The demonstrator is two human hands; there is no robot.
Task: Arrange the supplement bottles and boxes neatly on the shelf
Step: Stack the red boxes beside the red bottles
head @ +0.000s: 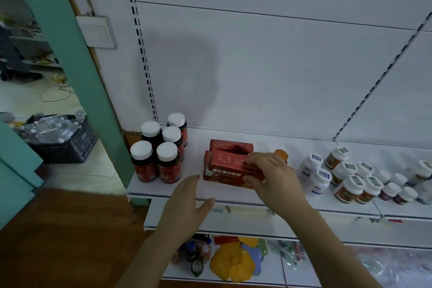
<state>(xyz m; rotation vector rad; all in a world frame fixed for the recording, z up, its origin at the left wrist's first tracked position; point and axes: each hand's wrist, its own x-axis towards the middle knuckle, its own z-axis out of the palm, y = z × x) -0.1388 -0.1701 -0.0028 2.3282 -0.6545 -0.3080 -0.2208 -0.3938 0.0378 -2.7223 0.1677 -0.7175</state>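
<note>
**Squaring the front red box against the one behind it**

The right hand [272, 175] holds the front red box [230, 170] by its right end, thumb on the label face and fingers curled over the top edge, so this grip is closed on the box. The left hand [189, 201] hovers over the front edge of the shelf [145, 188], fingers straight and relaxed, holding nothing, just short of the box's left end.

The box sits mid-shelf near the front edge, with a second red box [230, 145] right behind it and five dark bottles with white caps [161, 152] grouped toward the left end of the shelf.

To do this well, I would bring the left palm flat against the free end, so both ends move together and the box does not pivot. Slide it rather than lift it, until its long side lies parallel to the front edge and flush with the rear box. The orange-capped bottle [280, 154] stands close behind the right hand; a wide wrist swing could tip it.
</note>
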